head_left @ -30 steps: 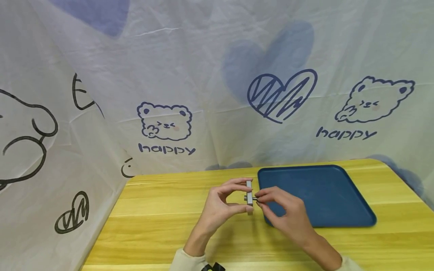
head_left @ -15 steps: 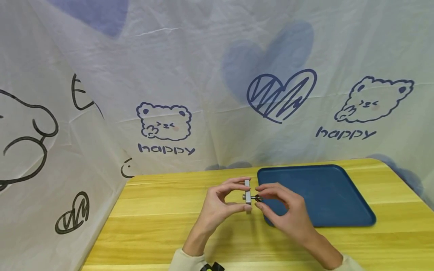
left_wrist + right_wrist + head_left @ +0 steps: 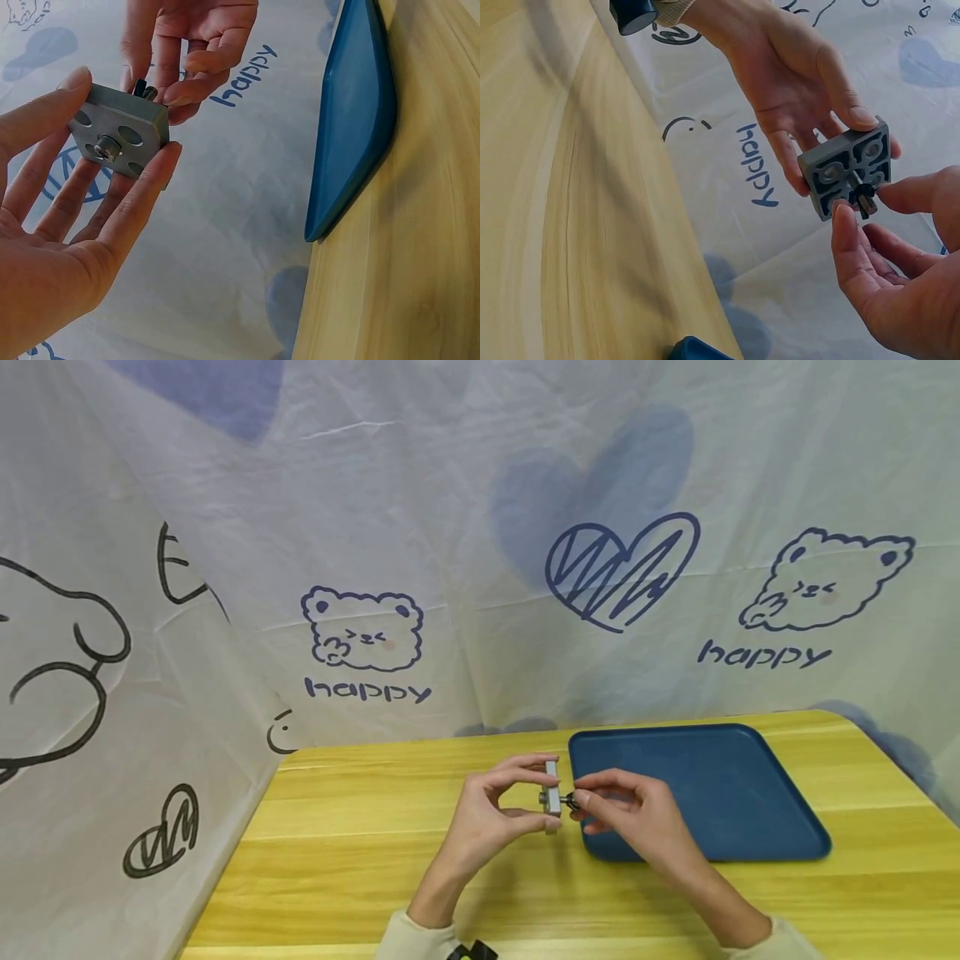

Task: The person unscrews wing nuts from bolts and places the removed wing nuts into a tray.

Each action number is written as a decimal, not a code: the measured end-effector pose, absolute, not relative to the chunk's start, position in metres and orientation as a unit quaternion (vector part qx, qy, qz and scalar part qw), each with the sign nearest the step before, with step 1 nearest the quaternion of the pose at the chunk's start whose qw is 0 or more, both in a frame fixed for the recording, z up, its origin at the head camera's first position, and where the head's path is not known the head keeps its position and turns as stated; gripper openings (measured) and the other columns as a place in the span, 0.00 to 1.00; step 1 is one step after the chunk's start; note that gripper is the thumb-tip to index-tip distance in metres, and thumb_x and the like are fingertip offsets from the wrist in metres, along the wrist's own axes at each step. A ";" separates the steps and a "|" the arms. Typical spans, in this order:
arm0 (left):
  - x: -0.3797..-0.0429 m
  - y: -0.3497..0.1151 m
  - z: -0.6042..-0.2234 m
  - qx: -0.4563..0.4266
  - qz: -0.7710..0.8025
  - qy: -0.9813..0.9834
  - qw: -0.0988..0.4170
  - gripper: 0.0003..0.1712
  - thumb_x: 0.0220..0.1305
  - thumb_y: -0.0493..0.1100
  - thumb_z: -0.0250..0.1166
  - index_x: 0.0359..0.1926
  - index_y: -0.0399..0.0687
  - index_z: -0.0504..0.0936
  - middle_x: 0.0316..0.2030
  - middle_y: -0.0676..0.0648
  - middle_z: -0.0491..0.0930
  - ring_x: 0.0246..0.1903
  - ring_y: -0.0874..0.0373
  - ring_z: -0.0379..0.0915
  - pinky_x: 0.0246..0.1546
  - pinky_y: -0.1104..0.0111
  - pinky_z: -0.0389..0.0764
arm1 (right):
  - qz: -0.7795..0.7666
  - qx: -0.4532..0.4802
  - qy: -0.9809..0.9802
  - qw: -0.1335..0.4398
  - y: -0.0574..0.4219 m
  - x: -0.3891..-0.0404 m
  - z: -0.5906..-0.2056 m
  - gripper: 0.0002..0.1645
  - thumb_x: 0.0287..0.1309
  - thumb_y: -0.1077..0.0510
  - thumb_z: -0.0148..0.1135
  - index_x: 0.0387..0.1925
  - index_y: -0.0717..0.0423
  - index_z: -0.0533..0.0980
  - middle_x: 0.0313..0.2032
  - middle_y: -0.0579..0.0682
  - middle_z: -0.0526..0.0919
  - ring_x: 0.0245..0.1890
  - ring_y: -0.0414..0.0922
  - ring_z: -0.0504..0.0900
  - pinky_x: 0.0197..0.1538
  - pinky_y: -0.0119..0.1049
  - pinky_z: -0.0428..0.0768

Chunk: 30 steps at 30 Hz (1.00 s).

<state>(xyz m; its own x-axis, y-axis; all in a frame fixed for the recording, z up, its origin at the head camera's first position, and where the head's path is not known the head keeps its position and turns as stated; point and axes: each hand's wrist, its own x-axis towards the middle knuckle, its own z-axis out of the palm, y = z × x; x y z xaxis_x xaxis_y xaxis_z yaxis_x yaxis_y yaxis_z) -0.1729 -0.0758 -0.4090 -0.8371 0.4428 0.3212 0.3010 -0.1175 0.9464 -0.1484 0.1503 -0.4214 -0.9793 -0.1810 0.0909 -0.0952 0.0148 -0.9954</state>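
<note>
A small grey square block (image 3: 552,789) with round holes is held up over the table by my left hand (image 3: 483,818), thumb on one edge and fingers on the opposite one. A bolt runs through its middle; the bolt head (image 3: 108,148) shows on the left face. From the recessed right face sticks out the bolt's shank, carrying a black wing nut (image 3: 864,193). My right hand (image 3: 641,814) has thumb and fingertips on either side of that wing nut, pinching it close to the block.
A blue tray (image 3: 705,785) lies on the yellow wood-grain table (image 3: 330,835), behind and below my right hand. A white printed cloth (image 3: 480,568) hangs along the back and left of the table.
My right thumb and fingers have changed position around the wing nut, spreading off it and then closing on it again, with the wrist turned. My left hand and the block stay nearly in place.
</note>
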 end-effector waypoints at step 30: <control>-0.174 -0.076 -0.411 0.274 0.698 0.659 0.053 0.23 0.53 0.28 0.78 0.52 0.32 0.86 0.64 0.47 0.79 0.66 0.51 0.72 0.47 0.55 0.87 | -0.579 -0.204 0.769 -0.178 0.139 -0.143 -0.433 0.10 0.61 0.67 0.72 0.43 0.53 0.84 0.39 0.47 0.89 0.37 0.41 0.89 0.37 0.36 0.89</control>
